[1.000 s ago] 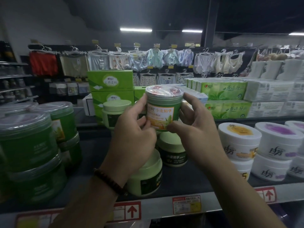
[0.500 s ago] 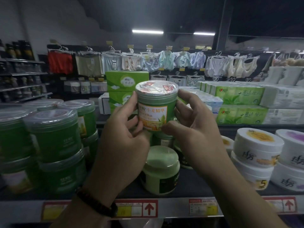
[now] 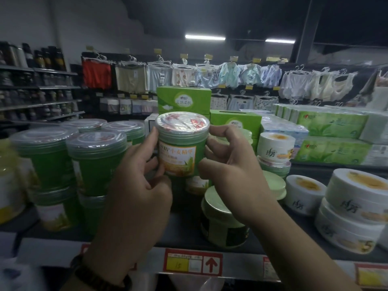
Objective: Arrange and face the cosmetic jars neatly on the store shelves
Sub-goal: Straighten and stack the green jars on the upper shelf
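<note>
A green jar (image 3: 181, 147) with a clear lid and an orange label is held upright above the shelf (image 3: 189, 227), label toward me. My left hand (image 3: 140, 185) grips its left side and my right hand (image 3: 233, 166) grips its right side. Stacked dark green jars with clear lids (image 3: 94, 162) stand to the left. A pale green jar with a matt lid (image 3: 222, 219) sits on the shelf below my right hand. White jars with yellow tops (image 3: 352, 208) are stacked at the right.
The shelf's front rail carries price tags with red arrows (image 3: 193, 263). Green tissue boxes (image 3: 184, 99) and wrapped tissue packs (image 3: 331, 135) stand behind the jars. Hanging clothes (image 3: 210, 74) line the back wall. Bottles fill the far-left shelves (image 3: 35, 80).
Both hands carry the green jar leftward along the shelf, toward the stacked dark green jars. The view has shifted left with them; more white jars show at the right.
</note>
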{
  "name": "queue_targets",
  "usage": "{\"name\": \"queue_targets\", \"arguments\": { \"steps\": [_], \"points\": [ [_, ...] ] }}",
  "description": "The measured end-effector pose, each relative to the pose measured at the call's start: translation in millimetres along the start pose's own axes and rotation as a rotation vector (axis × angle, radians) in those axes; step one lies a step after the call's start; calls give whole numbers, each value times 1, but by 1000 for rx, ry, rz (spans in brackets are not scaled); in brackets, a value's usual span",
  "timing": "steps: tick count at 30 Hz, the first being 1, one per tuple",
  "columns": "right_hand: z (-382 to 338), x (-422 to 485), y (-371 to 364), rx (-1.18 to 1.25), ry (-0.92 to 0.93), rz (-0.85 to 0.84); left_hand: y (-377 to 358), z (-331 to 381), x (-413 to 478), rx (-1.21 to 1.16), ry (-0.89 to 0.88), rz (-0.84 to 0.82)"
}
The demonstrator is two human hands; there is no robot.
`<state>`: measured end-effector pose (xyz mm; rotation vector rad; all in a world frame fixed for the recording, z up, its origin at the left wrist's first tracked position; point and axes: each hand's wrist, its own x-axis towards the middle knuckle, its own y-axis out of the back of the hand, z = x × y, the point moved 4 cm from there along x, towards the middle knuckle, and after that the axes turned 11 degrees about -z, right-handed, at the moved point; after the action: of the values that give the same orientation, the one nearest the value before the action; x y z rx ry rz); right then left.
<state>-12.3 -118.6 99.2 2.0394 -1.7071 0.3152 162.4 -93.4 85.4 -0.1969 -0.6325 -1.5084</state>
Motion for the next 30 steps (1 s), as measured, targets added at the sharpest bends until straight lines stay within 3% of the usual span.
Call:
{"name": "queue_targets", "arguments": {
  "steps": [17,30],
  "points": [
    [20,15,-24,-50,-283,-211,4,-49,-11,-28,201,-30],
    [15,29,-33,-487,-391,-295,-1,-68,-18,16,240,-45]
  ]
}}
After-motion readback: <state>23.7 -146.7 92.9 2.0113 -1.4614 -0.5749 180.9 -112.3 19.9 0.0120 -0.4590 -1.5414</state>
